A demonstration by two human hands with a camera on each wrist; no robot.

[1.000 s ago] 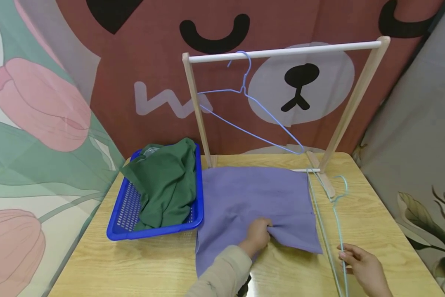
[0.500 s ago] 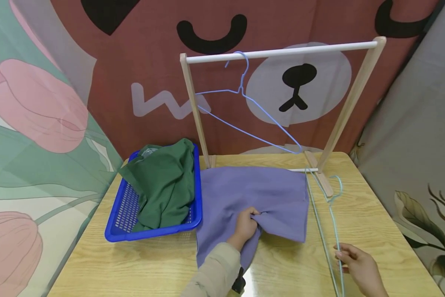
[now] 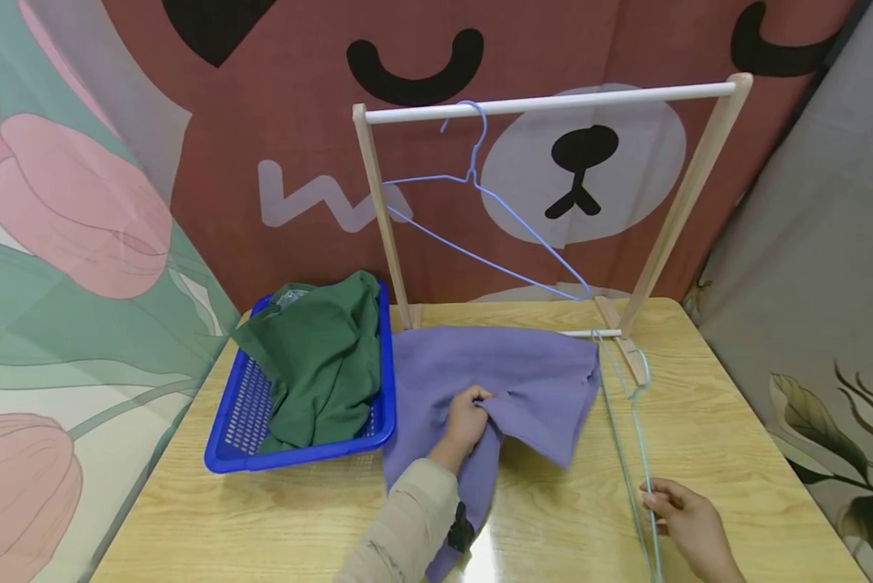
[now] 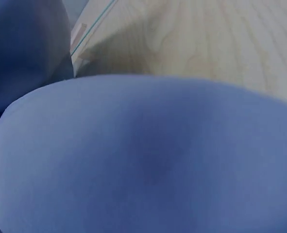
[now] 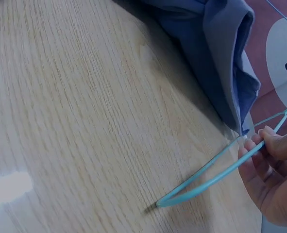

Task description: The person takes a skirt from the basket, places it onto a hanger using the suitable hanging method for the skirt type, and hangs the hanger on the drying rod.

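Observation:
My left hand (image 3: 467, 421) pinches a bunched part of a purple garment (image 3: 531, 360) near its middle, lifting it into folds above the table. One part of the garment slopes down to the right and another hangs toward the front under the sleeve. The same purple cloth (image 4: 148, 155) fills most of the left wrist view and hides the fingers there. At the right, my right hand (image 3: 687, 522) holds a turquoise clothes hanger (image 3: 642, 437) by one side, between thumb and fingers. In the right wrist view the hanger's bent end (image 5: 182, 196) is low over the wood.
A blue basket (image 3: 298, 461) with a green garment (image 3: 327, 364) in it stands left of the purple cloth. Behind is a wooden rack (image 3: 687, 202) with a white bar (image 3: 589, 101), where a blue hanger (image 3: 509, 209) hangs. Patterned curtains surround the wooden table (image 3: 553, 534).
My left hand has moved left and farther back, gathering the purple garment and drawing its right corner inward. The right hand has shifted slightly left with the turquoise hanger.

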